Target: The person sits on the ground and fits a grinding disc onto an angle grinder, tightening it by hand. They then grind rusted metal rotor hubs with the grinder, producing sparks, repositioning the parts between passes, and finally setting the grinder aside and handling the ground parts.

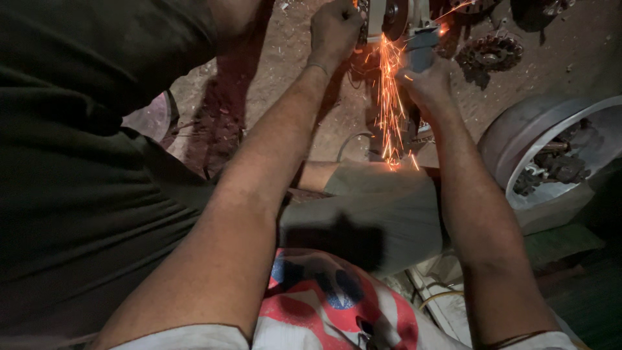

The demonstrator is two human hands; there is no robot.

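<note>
Our left hand (334, 29) is clenched around the front of the grinder (395, 19), at the top edge of the view, fingers curled over its guard. Our right hand (427, 81) wraps the grinder's grey handle, fingers closed around it, just below and to the right of the disc. From the disc, a stream of orange sparks (391, 97) falls between our two forearms toward our knee (382, 201); what the disc is cutting is hidden behind hands and sparks. Beyond the grinder, a toothed sprocket (489, 53) lies on the dirt floor (285, 71). To the right stands a metal drum (551, 155), tilted open toward us, with dark parts inside.
</note>
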